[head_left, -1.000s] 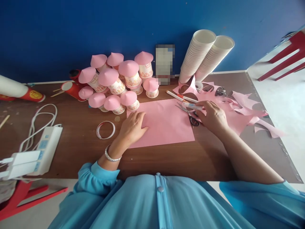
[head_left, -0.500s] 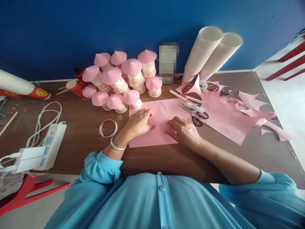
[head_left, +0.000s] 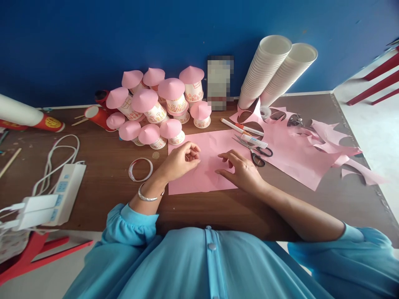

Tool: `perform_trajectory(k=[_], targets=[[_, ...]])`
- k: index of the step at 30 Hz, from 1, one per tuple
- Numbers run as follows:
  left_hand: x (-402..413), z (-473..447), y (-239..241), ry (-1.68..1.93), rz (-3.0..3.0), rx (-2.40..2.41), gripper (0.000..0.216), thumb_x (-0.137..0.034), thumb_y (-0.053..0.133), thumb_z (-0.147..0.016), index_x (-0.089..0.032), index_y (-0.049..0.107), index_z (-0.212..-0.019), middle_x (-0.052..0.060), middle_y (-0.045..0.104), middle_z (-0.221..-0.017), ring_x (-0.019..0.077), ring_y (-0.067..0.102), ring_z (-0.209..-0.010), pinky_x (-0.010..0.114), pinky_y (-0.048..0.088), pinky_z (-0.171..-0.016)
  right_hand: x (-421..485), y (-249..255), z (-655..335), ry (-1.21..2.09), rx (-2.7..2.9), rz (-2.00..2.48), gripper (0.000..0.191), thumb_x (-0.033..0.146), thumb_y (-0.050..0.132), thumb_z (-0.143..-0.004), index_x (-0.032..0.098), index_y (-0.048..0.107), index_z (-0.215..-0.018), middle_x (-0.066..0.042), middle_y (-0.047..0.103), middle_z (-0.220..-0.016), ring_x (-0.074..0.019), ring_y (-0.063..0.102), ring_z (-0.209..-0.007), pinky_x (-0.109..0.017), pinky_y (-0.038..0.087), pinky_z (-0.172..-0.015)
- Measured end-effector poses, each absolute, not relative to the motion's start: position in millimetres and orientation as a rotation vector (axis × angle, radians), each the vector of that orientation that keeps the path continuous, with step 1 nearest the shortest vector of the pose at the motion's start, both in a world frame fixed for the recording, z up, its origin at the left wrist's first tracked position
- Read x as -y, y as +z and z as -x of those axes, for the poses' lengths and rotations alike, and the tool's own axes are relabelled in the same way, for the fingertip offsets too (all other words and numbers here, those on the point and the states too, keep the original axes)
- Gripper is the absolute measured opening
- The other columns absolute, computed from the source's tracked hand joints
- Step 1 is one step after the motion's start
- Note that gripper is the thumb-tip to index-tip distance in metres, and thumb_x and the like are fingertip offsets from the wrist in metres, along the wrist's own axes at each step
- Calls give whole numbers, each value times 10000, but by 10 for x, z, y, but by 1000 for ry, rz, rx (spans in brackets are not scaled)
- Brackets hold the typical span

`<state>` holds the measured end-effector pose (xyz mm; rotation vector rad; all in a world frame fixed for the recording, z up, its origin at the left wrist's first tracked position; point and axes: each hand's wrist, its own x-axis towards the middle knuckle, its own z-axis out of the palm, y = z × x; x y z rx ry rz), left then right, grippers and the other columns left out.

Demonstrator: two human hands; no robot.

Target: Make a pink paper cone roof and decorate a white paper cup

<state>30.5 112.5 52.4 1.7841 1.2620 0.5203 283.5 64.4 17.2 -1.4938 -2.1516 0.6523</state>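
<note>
Our left hand [head_left: 183, 160] is loosely curled and our right hand [head_left: 240, 169] parts thumb from fingers, both empty, angled inward over the pink sheet [head_left: 207, 170] lying midway between the worktop's [head_left: 199, 209] front and back edges. Scissors [head_left: 252, 149] overlap its right side; pink-roofed cups [head_left: 171, 95] crowd toward the worktop's back edge.

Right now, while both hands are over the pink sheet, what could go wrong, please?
The scissors lie partly on the pink sheet, near the right hand; sliding the sheet could drag them, or the hand might brush a blade.
The nearest cone-topped cup stands by the sheet's far left corner, close to the left hand, so it might be knocked over.
The two cup stacks are tall, so a bump could perhaps topple them.
</note>
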Motion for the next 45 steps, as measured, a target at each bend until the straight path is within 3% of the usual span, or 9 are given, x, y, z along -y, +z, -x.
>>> perform_trajectory(k=[7, 12, 15, 17, 22, 25, 31, 38, 45], targets=[[-984, -383, 583, 66, -2283, -1332, 453, -330, 831, -786, -176, 626, -1160, 119, 689, -1223, 304, 665, -1127, 426, 543, -925, -622, 176, -2876, 546, 2186, 1445, 328, 290, 760, -912, 193, 675, -1213, -86, 723, -1107, -205, 704, -785, -327, 544, -671], [-943, -432, 598, -101, -2226, -1328, 245, -240, 736, -832, -208, 619, -1044, 40, 728, -965, 247, 690, -908, 357, 493, -755, -587, 164, -2870, 578, 2221, 1440, 274, 244, 729, -922, 191, 690, -1188, -90, 724, -1103, -200, 691, -760, -334, 543, -674], [-975, -400, 577, 13, -2076, -1281, 79, -245, 689, -842, -215, 618, -859, -5, 674, -793, 189, 626, -748, 316, 428, -681, -596, 189, -2880, 687, 2152, 1455, 256, 262, 715, -928, 193, 704, -1175, -84, 719, -1065, -200, 684, -767, -343, 542, -690], [-1000, -366, 577, 180, -1902, -1242, 110, -278, 682, -840, -207, 609, -798, -26, 618, -723, 153, 563, -689, 293, 408, -662, -622, 217, -2885, 843, 2039, 1464, 262, 318, 724, -921, 208, 714, -1158, -70, 711, -1019, -202, 683, -791, -344, 544, -706], [-1041, -312, 679, 564, -1475, -1166, 268, -420, 742, -829, -176, 630, -823, -28, 562, -774, 117, 475, -719, 259, 376, -664, -760, 340, -2803, 1353, 1603, 1289, 366, 506, 789, -830, 207, 722, -1029, -69, 726, -1029, -230, 678, -942, -354, 553, -802], [-1042, -306, 742, 654, -1337, -1121, 314, -442, 787, -805, -169, 633, -817, -26, 548, -786, 108, 454, -721, 249, 352, -653, -849, 445, -2688, 1524, 1400, 1195, 380, 564, 773, -832, 195, 709, -900, -37, 712, -896, -199, 640, -858, -337, 517, -787], [-1033, -284, 736, 800, -1159, -1140, 317, -463, 754, -823, -188, 601, -782, -43, 472, -697, 95, 382, -620, 248, 306, -579, -932, 575, -2535, 1523, 1427, 1135, 441, 617, 748, -845, 193, 669, -754, 9, 595, -715, -150, 503, -699, -303, 389, -659], [-1031, -305, 782, 821, -1276, -1195, 343, -454, 709, -865, -183, 571, -707, -40, 462, -656, 102, 368, -621, 268, 291, -584, -937, 579, -2477, 1361, 1560, 1098, 437, 603, 752, -867, 198, 657, -733, -17, 625, -768, -165, 537, -732, -315, 411, -680], [-1023, -326, 832, 750, -1324, -1132, 277, -389, 688, -862, -169, 599, -720, -34, 494, -681, 104, 377, -651, 280, 290, -616, -959, 610, -2453, 1562, 1353, 1119, 486, 623, 813, -789, 186, 617, -707, 5, 566, -750, -145, 482, -725, -292, 377, -660]])
